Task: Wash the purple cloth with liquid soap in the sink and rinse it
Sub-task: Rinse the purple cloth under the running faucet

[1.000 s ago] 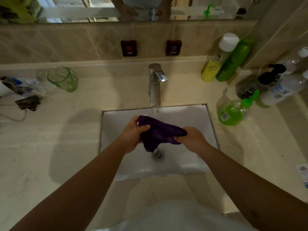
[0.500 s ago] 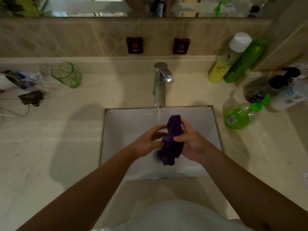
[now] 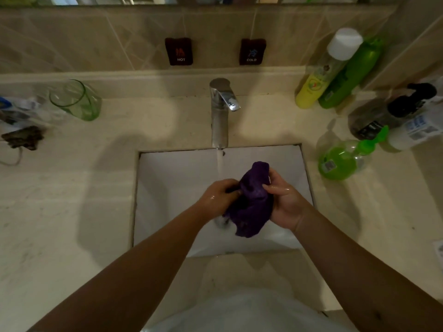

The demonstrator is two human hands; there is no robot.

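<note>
Nearest the camera, two bare forearms reach forward over the front edge of the sink (image 3: 167, 188), a white rectangular basin set into the pale stone table (image 3: 60, 212). The left hand (image 3: 219, 196) has its fingers curled into the purple cloth (image 3: 253, 202), and the right hand (image 3: 285, 202) wraps its fingers and thumb round the other side; both look wet. The cloth is bunched upright between them, above the drain, its lower end hanging down and its top lifted toward the water.

A second ago the cloth was stretched sideways between the two hands; half a second ago it was already gathered into a vertical wad, and now it is pressed tighter, with the hands closer together. That reads as scrubbing or wringing under the running stream, so the wash looks well under way; whether soap is already in the cloth cannot be told.

Just behind, one tap (image 3: 221, 111) runs a thin stream into the basin, just left of the cloth's top. To the right stand one green soap pump bottle (image 3: 342, 161), then four more bottles farther back. To the left is one green glass (image 3: 76, 100) beside some clutter. On the wall are two labels (image 3: 178, 51), hot and cold.
</note>
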